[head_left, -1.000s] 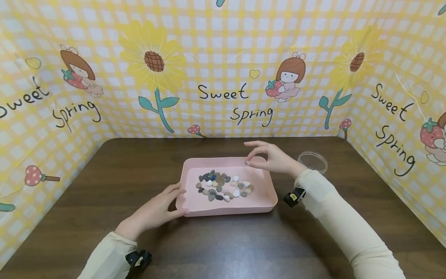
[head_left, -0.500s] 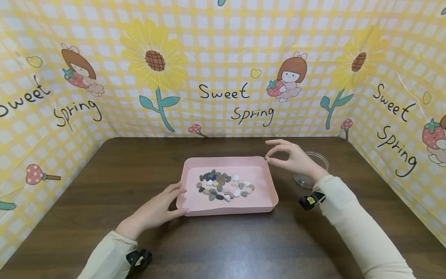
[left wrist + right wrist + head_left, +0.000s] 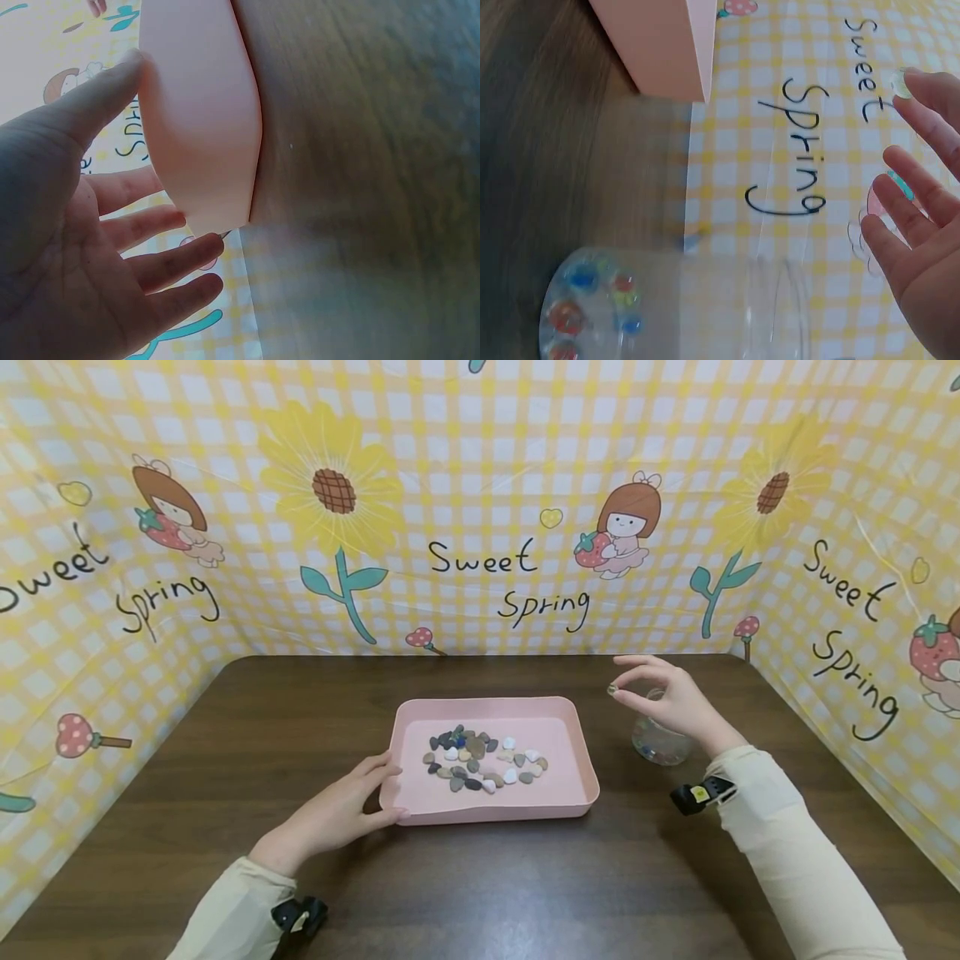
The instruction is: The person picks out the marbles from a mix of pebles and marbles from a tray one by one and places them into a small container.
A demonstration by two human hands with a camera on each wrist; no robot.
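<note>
In the head view my right hand [image 3: 670,697] pinches a small clear glass marble [image 3: 612,689] between thumb and index finger, the other fingers spread. It is raised in front of a clear jar [image 3: 660,742] and partly hides it. Several coloured marbles [image 3: 566,316] lie at the jar's bottom in the right wrist view. My left hand [image 3: 330,814] rests at the left front corner of a pink tray [image 3: 577,768], thumb and fingertips touching its rim, fingers fairly straight. Inside the tray, pebbles [image 3: 472,784] in grey, white and tan form a pattern, with a dark blue piece [image 3: 460,742] among them.
The tray and the jar stand on a dark wooden table [image 3: 480,893], the jar to the tray's right. A yellow checked cloth [image 3: 480,468] with printed flowers and words hangs behind and at both sides.
My right hand has moved right from above the tray's back right part to the jar, carrying the pinched marble. My left hand and the pebbles have stayed in place.
</note>
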